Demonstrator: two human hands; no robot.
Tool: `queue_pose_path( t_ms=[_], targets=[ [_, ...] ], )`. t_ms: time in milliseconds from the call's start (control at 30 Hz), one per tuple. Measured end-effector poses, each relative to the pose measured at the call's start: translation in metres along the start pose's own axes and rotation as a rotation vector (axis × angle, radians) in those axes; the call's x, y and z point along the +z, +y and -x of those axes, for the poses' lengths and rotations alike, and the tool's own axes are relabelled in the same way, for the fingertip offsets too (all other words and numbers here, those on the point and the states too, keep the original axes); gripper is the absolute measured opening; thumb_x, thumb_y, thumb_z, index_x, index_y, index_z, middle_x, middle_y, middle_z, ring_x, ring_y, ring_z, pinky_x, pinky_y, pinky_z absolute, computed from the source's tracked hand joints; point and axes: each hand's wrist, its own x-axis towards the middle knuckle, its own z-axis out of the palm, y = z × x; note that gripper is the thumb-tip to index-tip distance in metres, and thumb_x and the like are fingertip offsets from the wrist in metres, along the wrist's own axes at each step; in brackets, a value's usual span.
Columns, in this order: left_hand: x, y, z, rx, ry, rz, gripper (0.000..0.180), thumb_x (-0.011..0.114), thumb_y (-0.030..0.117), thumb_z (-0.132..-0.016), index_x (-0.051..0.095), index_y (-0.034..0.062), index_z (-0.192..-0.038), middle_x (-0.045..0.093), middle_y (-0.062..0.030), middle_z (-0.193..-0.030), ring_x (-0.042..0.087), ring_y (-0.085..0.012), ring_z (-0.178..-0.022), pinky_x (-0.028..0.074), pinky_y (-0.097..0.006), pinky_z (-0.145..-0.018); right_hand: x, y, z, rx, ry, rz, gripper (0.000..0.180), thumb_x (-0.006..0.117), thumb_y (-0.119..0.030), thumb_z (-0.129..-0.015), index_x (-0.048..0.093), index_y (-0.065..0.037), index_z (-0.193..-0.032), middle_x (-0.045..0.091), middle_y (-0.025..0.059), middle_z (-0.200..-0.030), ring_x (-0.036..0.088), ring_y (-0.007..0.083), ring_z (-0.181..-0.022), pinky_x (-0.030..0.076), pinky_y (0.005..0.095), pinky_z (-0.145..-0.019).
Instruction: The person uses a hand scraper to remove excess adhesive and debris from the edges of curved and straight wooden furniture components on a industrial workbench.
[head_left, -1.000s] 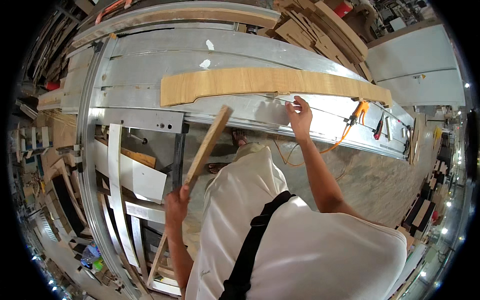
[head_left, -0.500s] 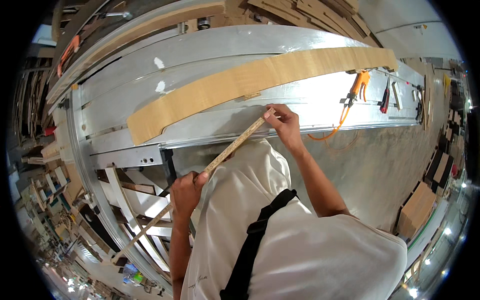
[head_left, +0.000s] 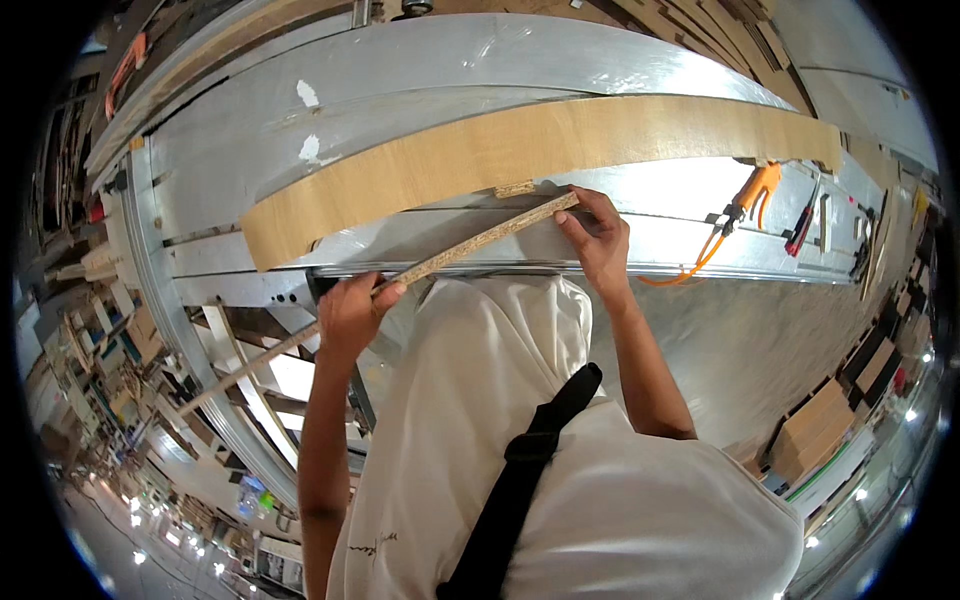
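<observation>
Between my hands runs a long, thin particleboard strip point(head_left: 478, 241), slanting up from lower left to upper right. My left hand point(head_left: 349, 312) is closed around it partway along, and its far left end sticks out past the table's corner. The strip's right end is pinched by the thumb and fingers of my right hand point(head_left: 598, 236). Just beyond it, a curved wooden panel point(head_left: 480, 148) with a pale wood face lies along the metal table point(head_left: 400, 105). A short particleboard piece point(head_left: 515, 188) shows at the panel's near edge, close to the strip's right end.
An orange air blow gun point(head_left: 755, 195) with its orange hose lies at the table's right. Past it are a red-and-black tool point(head_left: 799, 230) and a small pale strip point(head_left: 824, 222). A metal frame holding boards point(head_left: 250, 375) stands at left. Cardboard boxes point(head_left: 815, 428) sit on the floor at right.
Both hands have raised the strip toward the curved panel, and it now lies at a flatter slant. My left hand has moved up and left, my right hand slightly up and right.
</observation>
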Motion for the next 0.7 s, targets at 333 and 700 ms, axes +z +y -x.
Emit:
queue_pose_path(
  t_ms=[333, 700],
  targets=[
    [-0.005, -0.009, -0.013, 0.010, -0.013, 0.019, 0.055, 0.064, 0.058, -0.093, 0.070, 0.0036, -0.093, 0.072, -0.0160, -0.091, 0.069, -0.0400, -0.087, 0.054, -0.050, -0.076, 0.012, -0.001, -0.006, 0.029, 0.037, 0.078, 0.044, 0.081, -0.013, -0.087, 0.069, 0.006, -0.125, 0.070, 0.0160, -0.119, 0.067, 0.0218, -0.105, 0.052, 0.0322, -0.095],
    [-0.004, -0.011, -0.015, 0.049, 0.009, 0.031, 0.050, 0.069, 0.053, -0.091, 0.070, 0.0037, -0.094, 0.073, -0.0149, -0.091, 0.069, -0.0387, -0.086, 0.055, -0.048, -0.075, 0.014, 0.000, -0.007, 0.067, 0.062, 0.003, 0.041, 0.080, -0.014, -0.090, 0.069, 0.006, -0.124, 0.070, 0.0141, -0.118, 0.067, 0.0184, -0.101, 0.052, 0.0294, -0.091]
  ],
)
